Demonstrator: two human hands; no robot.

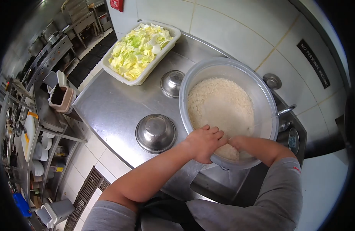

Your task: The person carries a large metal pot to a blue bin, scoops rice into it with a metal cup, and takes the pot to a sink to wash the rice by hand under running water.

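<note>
A large grey basin (228, 63) holds white rice (208, 96) in cloudy water. My left hand (205, 143) is closed over the near-left rim, fingers curled inward and thumb side outside. Inside the near part of the basin, my right hand (236, 143) reaches down into the rice. Its fingers are hidden by the rice and the water, so their pose does not show. A mound of rice (227, 152) rises beside it, close to the near wall.
The basin stands over a sink (220, 184) in a steel counter (108, 90). Two upturned metal bowls (156, 133) sit left of it. A white crate (150, 69) of chopped cabbage (141, 50) stands behind. A metal spout (287, 110) is at the right; shelving (50, 154) lies across the aisle.
</note>
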